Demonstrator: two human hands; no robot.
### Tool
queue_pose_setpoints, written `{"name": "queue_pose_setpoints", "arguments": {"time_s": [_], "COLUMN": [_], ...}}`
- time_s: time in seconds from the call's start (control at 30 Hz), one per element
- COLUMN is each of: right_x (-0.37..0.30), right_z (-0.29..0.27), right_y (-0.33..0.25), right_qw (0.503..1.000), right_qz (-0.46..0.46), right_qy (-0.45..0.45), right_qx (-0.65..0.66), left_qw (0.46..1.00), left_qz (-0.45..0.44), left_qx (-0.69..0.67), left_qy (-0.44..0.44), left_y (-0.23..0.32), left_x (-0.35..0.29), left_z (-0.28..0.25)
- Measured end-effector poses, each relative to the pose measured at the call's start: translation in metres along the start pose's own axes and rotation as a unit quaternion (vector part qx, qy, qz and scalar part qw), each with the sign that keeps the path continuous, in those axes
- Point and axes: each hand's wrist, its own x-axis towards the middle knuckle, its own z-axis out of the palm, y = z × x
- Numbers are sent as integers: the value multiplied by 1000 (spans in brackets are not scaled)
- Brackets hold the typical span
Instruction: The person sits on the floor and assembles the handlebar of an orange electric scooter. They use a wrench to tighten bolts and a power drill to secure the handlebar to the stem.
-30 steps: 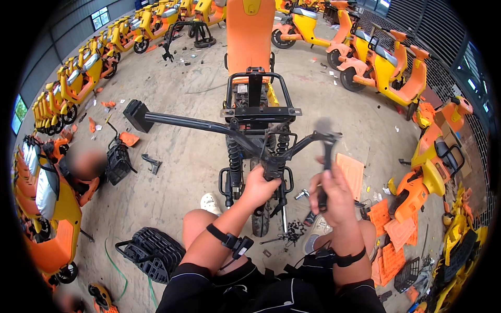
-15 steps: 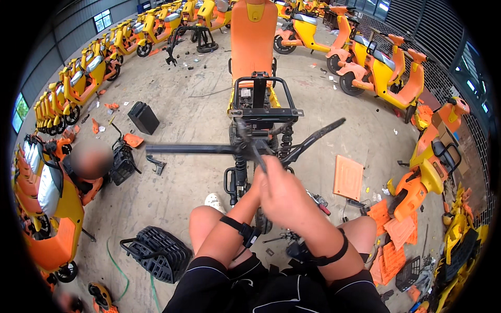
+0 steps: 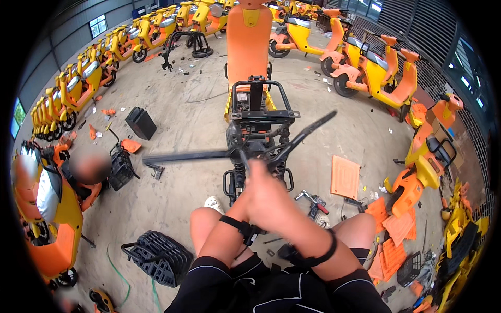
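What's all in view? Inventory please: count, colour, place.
stripped scooter: 1, orange with black frame, centre
handlebar-like bars: 2, black, spreading left and right above hands
other scooters: many, yellow-orange, left, far and right
box: 1, black, floor left
basket: 1, black, floor lower left
square panel: 1, orange, floor right
loose panels: several, orange, lower right
crate: 1, black, lower right
scrap heap: 1, mostly yellow, far right
clothing: black, white piping, bottom
shoes: 2, pale, either side of scooter
left hand: 1, bare, mostly hidden behind right
right hand: 1, bare, blurred, centre
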Motion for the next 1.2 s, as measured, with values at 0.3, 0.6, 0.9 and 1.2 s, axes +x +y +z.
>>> {"name": "queue_pose_setpoints", "arguments": {"time_s": [0.3,0.6,0.9,1.2], "right_x": [-8,-12,-31,-3], "right_z": [-94,33,-82,-90], "right_y": [65,-14,107,256], "right_qw": [948,991,951,820], "right_qz": [125,-118,36,191], "right_qy": [288,18,195,381], "right_qx": [53,65,236,383], "left_qw": [993,993,979,926], "left_qz": [-4,-68,-182,-353], "left_qx": [112,-59,-80,-108], "left_qy": [23,70,39,-86], "left_y": [15,-39,5,7], "left_x": [2,-1,-7,-23], "left_z": [-9,9,-23,-21]}}
